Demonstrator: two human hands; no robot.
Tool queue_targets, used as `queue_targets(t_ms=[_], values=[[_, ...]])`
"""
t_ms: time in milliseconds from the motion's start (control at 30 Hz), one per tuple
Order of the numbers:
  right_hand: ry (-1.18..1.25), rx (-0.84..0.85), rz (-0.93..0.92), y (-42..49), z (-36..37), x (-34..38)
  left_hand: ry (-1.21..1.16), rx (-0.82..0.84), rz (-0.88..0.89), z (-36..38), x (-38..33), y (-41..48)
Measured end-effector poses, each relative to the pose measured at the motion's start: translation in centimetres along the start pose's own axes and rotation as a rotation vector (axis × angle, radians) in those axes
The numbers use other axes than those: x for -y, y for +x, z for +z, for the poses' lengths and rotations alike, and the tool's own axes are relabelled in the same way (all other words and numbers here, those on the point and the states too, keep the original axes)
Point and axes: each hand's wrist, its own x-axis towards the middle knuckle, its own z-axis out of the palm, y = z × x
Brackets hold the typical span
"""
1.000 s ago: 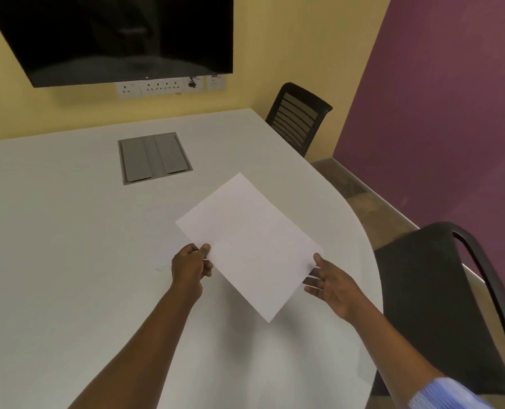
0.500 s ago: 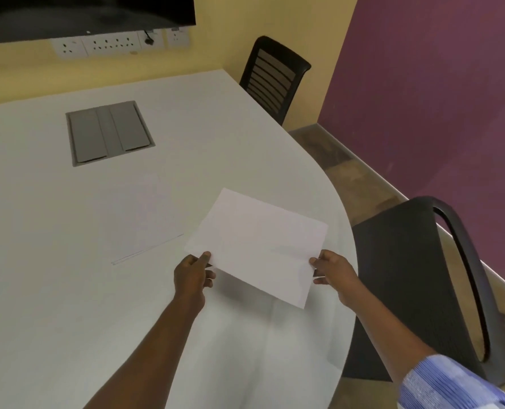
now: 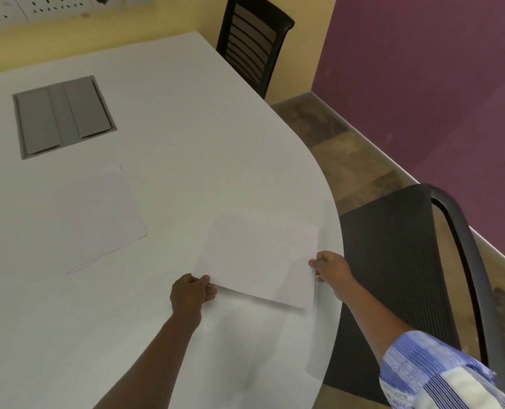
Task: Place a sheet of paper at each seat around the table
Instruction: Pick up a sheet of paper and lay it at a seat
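Single head view, looking forward and down over the table (image 3: 162, 119)

The camera sits above the table's near curved edge, close over it and tilted steeply down; the table fills the left and middle, the far wall's sockets (image 3: 41, 7) cut by the top edge, a chair (image 3: 398, 261) at right

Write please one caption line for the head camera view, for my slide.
Two bare hands, left hand and right hand, lower a white paper sheet onto the white table beside a black mesh chair.
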Motion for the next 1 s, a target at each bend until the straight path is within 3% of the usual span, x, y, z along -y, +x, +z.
queue_targets(t_ms=[433, 667, 800, 900, 1000], values=[[-0.158, -0.083, 0.085, 2.1, 0.8, -2.3, 0.289, -0.123, -0.041, 1.9, 2.4, 0.5], [-0.265, -0.125, 0.037, 2.0, 0.5, -1.6, 0.677, -0.251, 0.138, 2.3, 3.0, -1.3], [-0.481, -0.175, -0.096, 1.5, 0.4, -1.0, 1.045, -0.182, 0.412, 2.7, 3.7, -2.6], [-0.612, -0.136, -0.304, 0.9, 1.2, -0.9, 1.183, -0.031, 0.507, 3.0, 4.7, -2.9], [-0.784, -0.019, -0.417, 0.2, 2.2, -1.3, 1.220, 0.019, 0.523, 3.3, 5.3, -3.5]])
